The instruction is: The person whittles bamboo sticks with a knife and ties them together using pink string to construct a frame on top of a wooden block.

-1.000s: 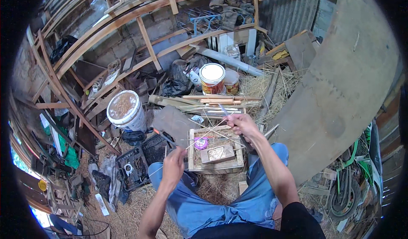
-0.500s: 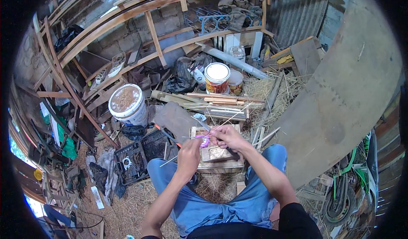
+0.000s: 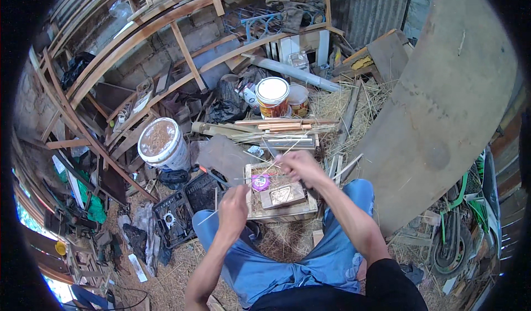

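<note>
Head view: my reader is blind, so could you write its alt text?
The left hand grips a thin pale strip and the right hand a knife, above a wooden box bearing a purple round item and wooden block. Beyond stands a white bucket.

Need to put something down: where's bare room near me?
The grey sheet between the white bucket and the wooden box looks mostly bare; so does the big board at right, though possibly sloping. Box top is crowded: purple round item, wooden block, right hand above.

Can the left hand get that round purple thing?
Probably yes: the round purple thing is close, its top mostly uncovered. But the left hand seems to hold a thin stick, which might get in the way.
</note>
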Tool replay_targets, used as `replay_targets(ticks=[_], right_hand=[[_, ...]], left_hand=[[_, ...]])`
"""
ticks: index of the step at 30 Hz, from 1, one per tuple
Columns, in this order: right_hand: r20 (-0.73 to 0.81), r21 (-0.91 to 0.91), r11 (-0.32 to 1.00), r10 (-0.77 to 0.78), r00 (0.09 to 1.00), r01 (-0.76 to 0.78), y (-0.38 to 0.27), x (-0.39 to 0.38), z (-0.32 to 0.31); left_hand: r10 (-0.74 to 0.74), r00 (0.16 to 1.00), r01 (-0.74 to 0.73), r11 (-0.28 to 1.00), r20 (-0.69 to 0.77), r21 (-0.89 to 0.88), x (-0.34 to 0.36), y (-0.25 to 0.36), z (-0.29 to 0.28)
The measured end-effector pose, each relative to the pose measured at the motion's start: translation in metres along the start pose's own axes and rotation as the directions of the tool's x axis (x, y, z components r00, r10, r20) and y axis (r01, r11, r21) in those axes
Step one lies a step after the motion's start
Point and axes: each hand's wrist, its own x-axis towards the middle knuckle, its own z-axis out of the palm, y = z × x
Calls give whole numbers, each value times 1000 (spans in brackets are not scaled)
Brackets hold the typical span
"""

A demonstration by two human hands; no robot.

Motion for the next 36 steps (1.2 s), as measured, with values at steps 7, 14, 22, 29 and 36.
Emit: replay_targets(ticks=[7, 14, 22, 29, 36], right_hand=[[-215, 384, 909, -80, 973, 160, 4, 29, -77], [-116, -474, 815, -434, 894, 334, 48, 30, -17], [427, 93, 990, -136, 894, 106, 9, -22, 29], [401, 139, 990, -80, 913, 26, 1, -11, 8], [269, 205, 978, -17, 963, -40, -5, -1, -34]], left_hand=[[-142, 987, 146, 988, -79, 50, -24, -39, -46], [-488, 873, 464, 817, 18, -342, -26, -36, -51], [-378, 919, 392, 832, 116, -393, 4, 10, 3], [-362, 897, 435, 826, 255, -358, 5, 19, 6], [-332, 898, 408, 874, 288, -265, 0, 17, -4]])
